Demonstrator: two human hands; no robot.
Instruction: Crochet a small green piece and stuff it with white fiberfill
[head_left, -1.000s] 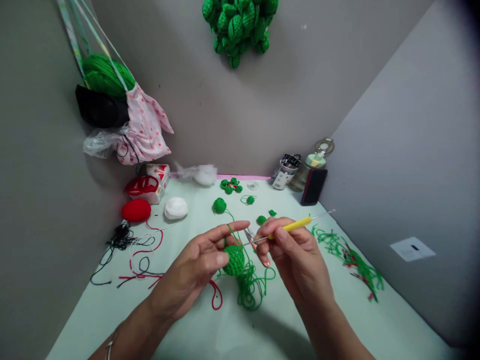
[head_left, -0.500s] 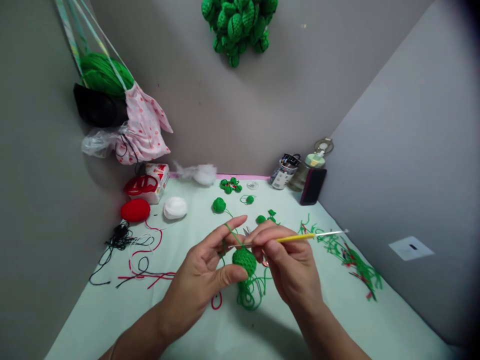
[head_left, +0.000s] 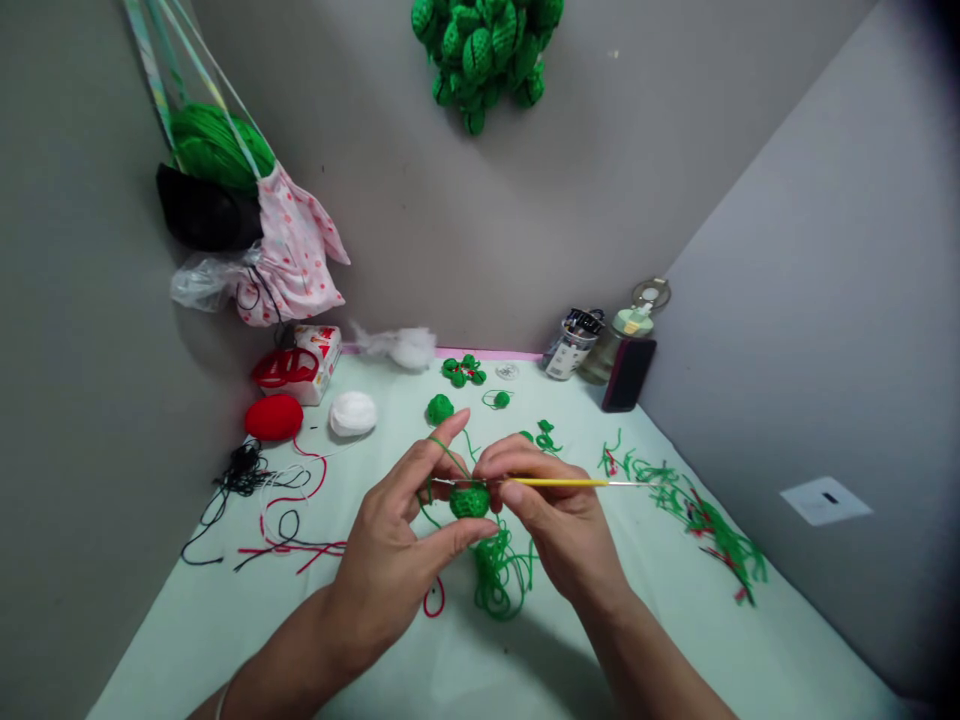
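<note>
My left hand (head_left: 409, 515) pinches a small green crocheted piece (head_left: 470, 502) above the thumb, with green yarn looped over its raised index finger. In my right hand (head_left: 559, 520) is a crochet hook (head_left: 559, 483) with a yellow handle, lying almost level. Its working end points left and meets the top of the crocheted piece; the tip is partly hidden by my fingers. Below the piece hangs or lies a tangle of loose green yarn (head_left: 501, 580); I cannot tell how much touches the table. A green yarn ball (head_left: 439, 409) sits behind my left hand.
At left are a red yarn ball (head_left: 274, 417), a white yarn ball (head_left: 352, 413) and black yarn (head_left: 247, 468). Green yarn scraps (head_left: 705, 525) lie at right. A phone (head_left: 630, 375) leans near a jar (head_left: 571, 345). A pink bag (head_left: 292, 250) hangs on the left.
Both hands have shifted slightly left with the crocheted piece. The piece is tilted differently, and the hook has turned from sloping up rightward to nearly level.
</note>
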